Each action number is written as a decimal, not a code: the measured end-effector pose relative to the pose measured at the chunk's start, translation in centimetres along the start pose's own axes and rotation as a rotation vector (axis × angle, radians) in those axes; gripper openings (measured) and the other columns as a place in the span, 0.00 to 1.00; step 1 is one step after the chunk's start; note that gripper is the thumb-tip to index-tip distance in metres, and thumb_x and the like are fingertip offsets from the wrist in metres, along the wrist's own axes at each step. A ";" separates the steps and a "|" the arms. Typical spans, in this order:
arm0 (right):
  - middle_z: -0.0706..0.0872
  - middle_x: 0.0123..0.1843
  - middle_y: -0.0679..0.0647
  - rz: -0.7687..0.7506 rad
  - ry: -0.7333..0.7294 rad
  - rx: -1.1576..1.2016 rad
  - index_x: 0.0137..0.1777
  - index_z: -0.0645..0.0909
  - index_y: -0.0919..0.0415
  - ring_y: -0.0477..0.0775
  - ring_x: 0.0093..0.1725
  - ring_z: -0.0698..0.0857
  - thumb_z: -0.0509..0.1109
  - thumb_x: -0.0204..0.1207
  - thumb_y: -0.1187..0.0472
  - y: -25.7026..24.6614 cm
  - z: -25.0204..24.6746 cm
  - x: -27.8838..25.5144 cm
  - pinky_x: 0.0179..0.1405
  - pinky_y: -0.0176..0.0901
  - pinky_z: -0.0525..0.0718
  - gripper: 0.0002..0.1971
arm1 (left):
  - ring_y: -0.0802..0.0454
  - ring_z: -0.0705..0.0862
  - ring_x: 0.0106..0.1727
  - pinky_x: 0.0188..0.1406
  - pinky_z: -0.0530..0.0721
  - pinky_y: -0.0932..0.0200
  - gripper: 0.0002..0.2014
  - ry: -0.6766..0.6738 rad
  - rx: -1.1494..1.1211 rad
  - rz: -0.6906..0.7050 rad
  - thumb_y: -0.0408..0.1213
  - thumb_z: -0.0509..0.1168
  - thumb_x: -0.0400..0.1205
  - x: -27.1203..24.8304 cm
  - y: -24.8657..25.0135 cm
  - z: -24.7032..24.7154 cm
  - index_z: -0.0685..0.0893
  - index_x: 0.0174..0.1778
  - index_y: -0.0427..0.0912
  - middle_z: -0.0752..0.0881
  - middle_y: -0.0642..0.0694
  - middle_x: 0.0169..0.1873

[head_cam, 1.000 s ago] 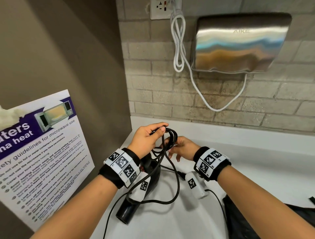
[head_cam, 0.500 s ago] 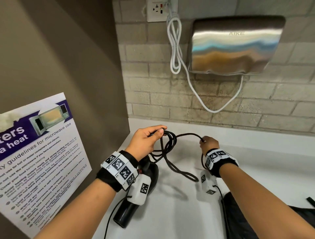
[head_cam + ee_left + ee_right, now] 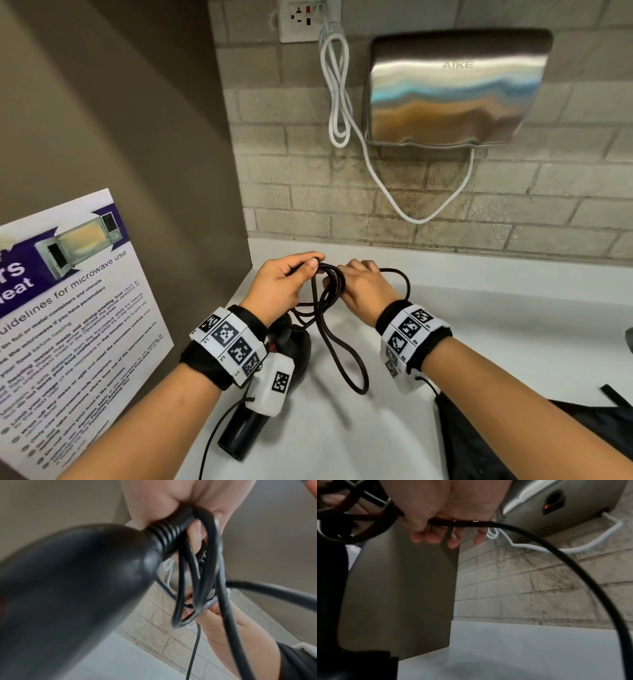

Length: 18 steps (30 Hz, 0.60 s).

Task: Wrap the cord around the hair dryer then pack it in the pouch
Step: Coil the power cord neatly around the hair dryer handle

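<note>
A black hair dryer (image 3: 246,428) hangs below my left hand (image 3: 287,287), its nozzle low over the white counter (image 3: 342,438); its handle fills the left wrist view (image 3: 72,588). My left hand grips the top of the handle with several loops of the black cord (image 3: 329,284) gathered in its fingers (image 3: 193,566). My right hand (image 3: 363,291) is right beside it, holding a strand of the cord (image 3: 488,524) under its curled fingers. One long loop (image 3: 346,363) dangles to the counter. The black pouch (image 3: 513,442) lies at lower right, partly under my right forearm.
A steel hand dryer (image 3: 455,89) hangs on the brick wall with a white cable (image 3: 342,102) looped from a socket (image 3: 298,20). A brown side wall with a microwave poster (image 3: 68,325) stands close on the left.
My right hand, which had pulled a strand of cord out to the right, has come back to my left hand with it. The left hand and dryer have held still.
</note>
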State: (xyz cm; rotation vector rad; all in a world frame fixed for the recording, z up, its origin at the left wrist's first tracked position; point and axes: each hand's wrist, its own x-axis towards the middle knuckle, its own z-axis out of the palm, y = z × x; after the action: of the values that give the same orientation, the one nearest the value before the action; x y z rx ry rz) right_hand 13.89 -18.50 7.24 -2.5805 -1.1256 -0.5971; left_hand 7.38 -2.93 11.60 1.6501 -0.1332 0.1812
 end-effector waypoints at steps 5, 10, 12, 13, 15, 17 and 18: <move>0.85 0.60 0.55 0.357 -0.034 0.089 0.62 0.79 0.55 0.61 0.61 0.78 0.55 0.83 0.58 3.6 -0.5 0.9 0.60 0.51 0.67 0.14 | 0.63 0.60 0.13 0.11 0.59 0.72 0.12 0.049 -0.046 -0.032 0.31 0.58 0.83 -0.2 -0.2 -0.9 0.83 0.58 0.35 0.85 0.54 0.24; 0.84 0.60 0.62 0.775 -0.037 0.055 0.59 0.78 0.54 0.66 0.60 0.79 0.52 0.81 0.65 8.2 -1.8 0.8 0.63 0.56 0.72 0.15 | 0.63 0.59 0.13 0.12 0.56 0.73 0.10 0.053 -0.130 -0.055 0.30 0.56 0.84 -0.3 0.0 -1.4 0.84 0.49 0.39 0.85 0.43 0.35; 0.84 0.58 0.64 0.842 -0.021 0.050 0.59 0.78 0.55 0.68 0.59 0.79 0.52 0.82 0.65 9.0 -2.2 0.9 0.63 0.58 0.74 0.15 | 0.63 0.59 0.13 0.12 0.56 0.72 0.11 0.040 -0.136 -0.064 0.30 0.55 0.84 -0.3 0.0 -1.4 0.84 0.46 0.40 0.84 0.43 0.35; 0.84 0.58 0.64 0.862 -0.030 0.058 0.59 0.78 0.56 0.68 0.59 0.79 0.51 0.82 0.64 9.2 -2.3 1.0 0.64 0.58 0.74 0.15 | 0.63 0.60 0.13 0.12 0.56 0.72 0.11 0.031 -0.138 -0.072 0.30 0.55 0.84 -0.4 0.0 -1.2 0.84 0.46 0.40 0.84 0.43 0.35; 0.82 0.62 0.62 0.894 -0.150 0.051 0.62 0.77 0.55 0.67 0.63 0.77 0.52 0.82 0.64 8.9 -2.2 1.4 0.67 0.58 0.71 0.16 | 0.63 0.60 0.13 0.12 0.56 0.72 0.11 0.015 -0.140 -0.080 0.31 0.55 0.85 -0.5 -0.1 -0.9 0.84 0.45 0.39 0.84 0.43 0.34; 0.73 0.73 0.59 0.831 -0.302 -0.028 0.71 0.70 0.51 0.65 0.72 0.69 0.54 0.81 0.63 8.0 -1.7 1.5 0.76 0.62 0.61 0.19 | 0.63 0.60 0.13 0.11 0.57 0.72 0.12 0.013 -0.130 -0.073 0.31 0.55 0.85 -0.6 -0.1 -0.7 0.83 0.45 0.39 0.83 0.43 0.34; 0.67 0.77 0.56 0.730 -0.307 -0.067 0.75 0.63 0.48 0.63 0.77 0.63 0.57 0.80 0.62 7.1 -1.4 1.4 0.79 0.65 0.53 0.24 | 0.63 0.60 0.13 0.11 0.58 0.72 0.12 0.018 -0.122 -0.066 0.31 0.55 0.85 -0.6 -0.1 -0.7 0.83 0.45 0.40 0.83 0.43 0.34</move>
State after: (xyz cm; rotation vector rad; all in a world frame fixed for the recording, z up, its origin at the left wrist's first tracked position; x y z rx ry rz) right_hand 19.63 -22.85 8.63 -2.9214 -0.1600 -0.0669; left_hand 6.74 -2.28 11.45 1.5287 -0.0745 0.1351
